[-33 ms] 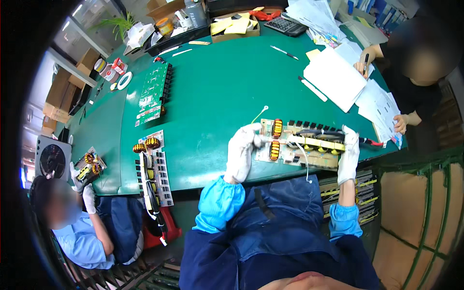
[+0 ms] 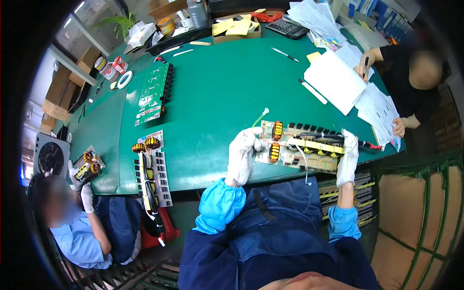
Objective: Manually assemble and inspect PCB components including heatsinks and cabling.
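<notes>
A circuit board [image 2: 314, 162] with copper-wound coils, black components, a yellow-wrapped bundle and dark cables lies near the table's front edge. My white-gloved right hand [image 2: 347, 157] grips its right end, where red and black leads stick out. At the left end my gloved left hand [image 2: 243, 154] is closed, fingers pinched beside the coils. From its fingers a thin pale cable tie [image 2: 265, 112] points up; the grip itself is partly hidden. Another white cable tie [image 2: 305, 164] loops off the bundle and hangs over the board's front edge.
A similar board [image 2: 153, 169] overhangs the front edge on my left; a green board [image 2: 153, 92] lies beyond it. One co-worker [image 2: 79, 212] handles a board at left; another [image 2: 415, 77] writes on papers [image 2: 336, 79] at right. Boxes and a calculator [image 2: 286, 28] line the back.
My hands and the board have barely shifted. The tip of the upright cable tie has moved slightly down. The co-worker at right has shifted their head.
</notes>
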`<state>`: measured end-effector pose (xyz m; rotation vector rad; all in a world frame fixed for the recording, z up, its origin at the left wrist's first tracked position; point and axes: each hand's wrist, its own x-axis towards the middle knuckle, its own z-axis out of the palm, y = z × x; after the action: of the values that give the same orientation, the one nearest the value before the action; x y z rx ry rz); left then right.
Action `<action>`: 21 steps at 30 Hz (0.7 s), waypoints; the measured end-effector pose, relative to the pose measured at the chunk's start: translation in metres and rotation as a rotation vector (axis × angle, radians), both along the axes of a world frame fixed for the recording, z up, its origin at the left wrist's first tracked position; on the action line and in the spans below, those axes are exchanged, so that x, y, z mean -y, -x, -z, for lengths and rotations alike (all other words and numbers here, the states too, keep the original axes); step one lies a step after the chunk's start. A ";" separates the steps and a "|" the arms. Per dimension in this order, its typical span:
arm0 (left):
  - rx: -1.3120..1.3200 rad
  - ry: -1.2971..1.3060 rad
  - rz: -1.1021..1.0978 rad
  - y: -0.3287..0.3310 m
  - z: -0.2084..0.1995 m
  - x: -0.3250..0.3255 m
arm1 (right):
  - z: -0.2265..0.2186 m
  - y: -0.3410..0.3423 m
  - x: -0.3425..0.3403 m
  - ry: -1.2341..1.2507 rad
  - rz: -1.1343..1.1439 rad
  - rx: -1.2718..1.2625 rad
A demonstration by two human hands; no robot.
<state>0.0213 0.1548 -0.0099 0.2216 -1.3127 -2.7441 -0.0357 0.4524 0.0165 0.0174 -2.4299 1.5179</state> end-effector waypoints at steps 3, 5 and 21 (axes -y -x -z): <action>0.051 0.074 -0.053 -0.014 -0.007 -0.006 | 0.002 -0.003 0.002 0.058 0.076 -0.011; 0.020 0.116 -0.076 -0.018 -0.004 -0.004 | -0.004 -0.001 0.008 0.084 0.052 -0.024; -0.013 0.308 -0.168 -0.018 -0.053 0.049 | 0.035 0.024 0.064 -0.068 -0.030 0.068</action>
<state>0.0392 0.1062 0.0431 0.2736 -1.6081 -2.3639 -0.0599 0.3883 -0.0187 0.0161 -2.5449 1.4699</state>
